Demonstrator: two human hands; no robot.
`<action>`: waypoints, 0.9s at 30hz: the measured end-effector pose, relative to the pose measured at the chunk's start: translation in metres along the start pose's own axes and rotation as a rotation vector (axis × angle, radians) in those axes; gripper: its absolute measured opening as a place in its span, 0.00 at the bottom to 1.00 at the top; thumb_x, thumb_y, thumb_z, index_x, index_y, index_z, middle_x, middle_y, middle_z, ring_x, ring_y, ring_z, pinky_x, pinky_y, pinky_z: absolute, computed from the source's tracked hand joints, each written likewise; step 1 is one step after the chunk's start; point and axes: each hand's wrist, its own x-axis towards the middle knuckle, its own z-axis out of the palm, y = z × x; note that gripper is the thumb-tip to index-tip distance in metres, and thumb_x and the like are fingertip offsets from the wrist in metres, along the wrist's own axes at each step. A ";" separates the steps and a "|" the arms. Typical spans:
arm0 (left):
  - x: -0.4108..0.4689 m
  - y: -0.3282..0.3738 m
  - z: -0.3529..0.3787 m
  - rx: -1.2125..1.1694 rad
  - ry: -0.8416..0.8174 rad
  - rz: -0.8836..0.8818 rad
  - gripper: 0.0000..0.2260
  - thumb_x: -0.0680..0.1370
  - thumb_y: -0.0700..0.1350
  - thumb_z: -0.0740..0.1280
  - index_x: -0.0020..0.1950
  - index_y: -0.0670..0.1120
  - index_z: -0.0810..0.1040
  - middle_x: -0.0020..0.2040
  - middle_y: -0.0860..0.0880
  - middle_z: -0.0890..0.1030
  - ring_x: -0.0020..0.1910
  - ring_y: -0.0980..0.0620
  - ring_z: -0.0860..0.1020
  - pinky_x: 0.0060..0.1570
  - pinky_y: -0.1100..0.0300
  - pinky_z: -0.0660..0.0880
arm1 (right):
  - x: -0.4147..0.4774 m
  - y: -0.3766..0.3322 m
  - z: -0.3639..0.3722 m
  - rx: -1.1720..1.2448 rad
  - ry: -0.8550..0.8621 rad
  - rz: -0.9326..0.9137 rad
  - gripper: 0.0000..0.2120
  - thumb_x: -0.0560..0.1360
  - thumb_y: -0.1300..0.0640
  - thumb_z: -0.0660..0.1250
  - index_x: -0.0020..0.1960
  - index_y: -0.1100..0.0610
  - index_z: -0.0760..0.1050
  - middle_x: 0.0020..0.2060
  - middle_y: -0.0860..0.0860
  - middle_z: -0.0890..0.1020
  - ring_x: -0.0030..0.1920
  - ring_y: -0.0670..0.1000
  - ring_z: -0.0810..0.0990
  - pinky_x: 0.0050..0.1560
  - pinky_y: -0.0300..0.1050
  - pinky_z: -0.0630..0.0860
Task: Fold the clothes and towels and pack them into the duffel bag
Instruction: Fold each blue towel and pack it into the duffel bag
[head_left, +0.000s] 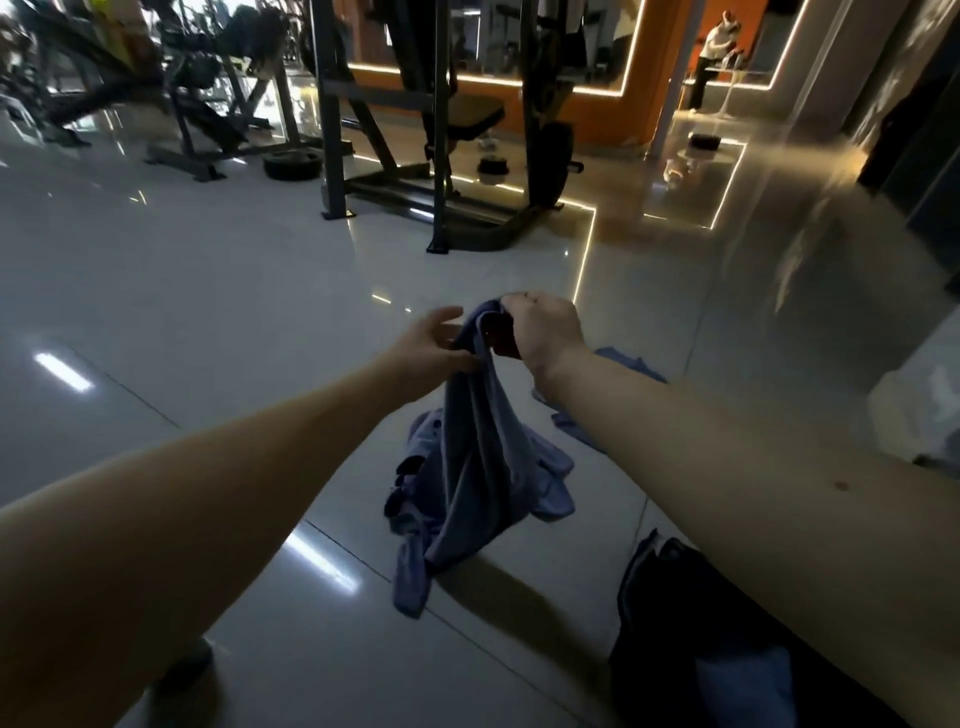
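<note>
A blue-grey towel (480, 457) hangs from both hands above the glossy tiled floor. My right hand (545, 330) is clenched on its top edge. My left hand (431, 345) pinches the cloth just to the left, thumb and fingers partly spread. The towel's lower end drapes onto a crumpled pile of blue clothes (545, 483) lying on the floor. Another piece of blue cloth (631, 364) shows behind my right forearm. The dark duffel bag (675, 623) sits open at the lower right under my right arm, with something light blue (743, 686) inside it.
Gym machines with dark steel frames (436, 156) stand a short way ahead, weight plates (293, 163) on the floor beside them. A pale bundle (914, 415) lies at the right edge. A person (714, 57) stands far back by the orange wall.
</note>
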 end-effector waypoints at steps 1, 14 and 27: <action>-0.009 0.007 0.005 0.011 -0.013 0.042 0.22 0.74 0.30 0.70 0.68 0.39 0.73 0.57 0.41 0.80 0.54 0.48 0.80 0.48 0.62 0.78 | -0.007 -0.002 -0.004 -0.003 0.011 -0.010 0.10 0.80 0.57 0.63 0.43 0.58 0.79 0.41 0.55 0.80 0.43 0.53 0.79 0.46 0.48 0.80; -0.076 -0.019 0.039 0.260 0.053 -0.056 0.09 0.74 0.43 0.75 0.50 0.43 0.79 0.39 0.50 0.80 0.38 0.57 0.78 0.36 0.66 0.75 | -0.064 0.062 -0.057 -0.180 -0.534 0.212 0.17 0.76 0.52 0.74 0.60 0.59 0.76 0.56 0.58 0.82 0.55 0.55 0.82 0.58 0.51 0.79; -0.077 -0.015 0.023 0.284 -0.022 -0.042 0.13 0.75 0.52 0.75 0.51 0.46 0.79 0.45 0.47 0.81 0.43 0.52 0.79 0.41 0.60 0.75 | -0.054 0.105 -0.084 -0.702 -0.434 0.132 0.05 0.74 0.65 0.66 0.43 0.68 0.78 0.39 0.58 0.80 0.41 0.55 0.78 0.43 0.49 0.75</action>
